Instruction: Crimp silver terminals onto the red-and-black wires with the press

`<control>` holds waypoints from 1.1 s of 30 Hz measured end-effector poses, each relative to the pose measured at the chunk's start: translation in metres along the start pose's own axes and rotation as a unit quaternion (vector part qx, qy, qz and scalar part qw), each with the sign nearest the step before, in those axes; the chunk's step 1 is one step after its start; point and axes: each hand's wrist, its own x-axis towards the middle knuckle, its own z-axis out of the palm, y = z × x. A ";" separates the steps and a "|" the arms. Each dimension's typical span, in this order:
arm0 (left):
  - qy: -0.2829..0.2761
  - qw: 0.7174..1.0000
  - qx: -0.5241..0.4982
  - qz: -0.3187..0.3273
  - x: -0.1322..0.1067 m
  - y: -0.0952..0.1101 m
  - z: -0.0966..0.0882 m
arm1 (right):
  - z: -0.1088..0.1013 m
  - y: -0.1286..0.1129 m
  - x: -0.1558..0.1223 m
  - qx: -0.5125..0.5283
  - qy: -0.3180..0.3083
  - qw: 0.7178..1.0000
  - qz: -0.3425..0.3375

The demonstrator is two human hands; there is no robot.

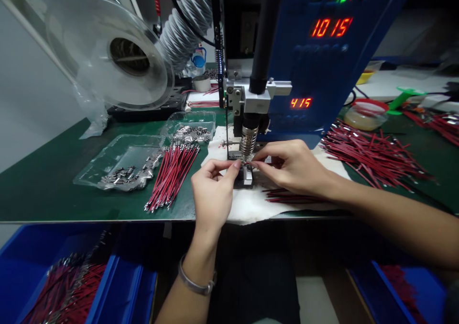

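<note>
My left hand (212, 186) is pinched at the small metal fixture (246, 175) under the machine's ribbed nozzle (248, 141). My right hand (292, 165) comes in from the right, its fingers also pinched at the same spot, just below the nozzle tip. What the fingertips hold there is too small to make out. A bundle of red wires (171, 175) lies left of my left hand. A few more red wires (287, 197) lie under my right wrist on a white cloth (251, 206).
A blue machine (322, 61) with red digit displays stands behind the fixture. Clear trays of small metal terminals (124, 173) sit at left, beside a big clear reel (118, 51). A heap of red wires (369, 154) lies at right. Blue bins (43, 271) with wires sit below the bench edge.
</note>
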 end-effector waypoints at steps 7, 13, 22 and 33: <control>0.000 1.000 -0.004 0.005 0.000 0.000 0.001 | 0.000 0.006 0.000 -0.022 -0.002 0.998 -0.060; 0.000 1.000 -0.002 0.004 -0.001 0.000 0.000 | -0.003 0.012 -0.001 -0.051 -0.003 0.990 -0.129; -0.002 1.000 0.013 -0.005 -0.004 0.002 -0.001 | -0.007 0.013 0.004 -0.004 -0.034 0.991 -0.132; -0.003 0.999 0.031 0.009 -0.004 0.003 -0.002 | -0.009 0.015 0.006 0.039 -0.048 0.991 -0.121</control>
